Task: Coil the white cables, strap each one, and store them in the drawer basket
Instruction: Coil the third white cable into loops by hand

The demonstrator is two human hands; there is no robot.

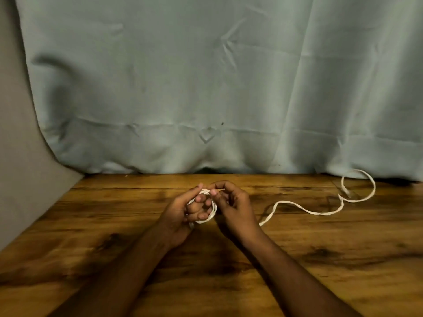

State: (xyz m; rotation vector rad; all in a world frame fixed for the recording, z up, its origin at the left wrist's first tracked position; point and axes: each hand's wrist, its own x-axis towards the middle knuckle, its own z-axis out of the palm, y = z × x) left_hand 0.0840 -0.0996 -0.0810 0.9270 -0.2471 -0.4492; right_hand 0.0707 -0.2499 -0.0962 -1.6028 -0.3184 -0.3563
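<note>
Hands, left (183,213) and right (233,207), hold white cable (304,210) coils over table (320,259).

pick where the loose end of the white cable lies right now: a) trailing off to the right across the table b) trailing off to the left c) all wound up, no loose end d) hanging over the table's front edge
a: the white cable runs from the coil held in the hands rightward over the wooden table and curls into a loop near the curtain.

Loose cable (320,211) across right tabletop (320,259)
</note>
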